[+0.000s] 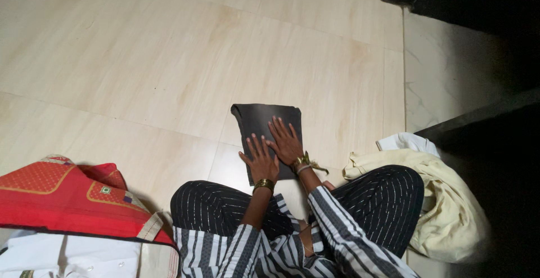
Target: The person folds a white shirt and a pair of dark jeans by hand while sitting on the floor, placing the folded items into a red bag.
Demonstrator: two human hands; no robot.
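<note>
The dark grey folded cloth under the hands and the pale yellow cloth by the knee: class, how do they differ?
The dark grey folded cloth is folded flat into a neat rectangle; the pale yellow cloth lies crumpled in a loose heap. The grey one looks smaller than the yellow one. Both hands, left and right, press flat on the grey cloth; neither touches the yellow one. Both cloths lie on the tiled floor.

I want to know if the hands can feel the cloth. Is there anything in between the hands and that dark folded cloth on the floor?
Nothing visible is between them. The left hand and the right hand both lie flat, fingers spread, right on top of the dark folded cloth on the tiled floor.
</note>
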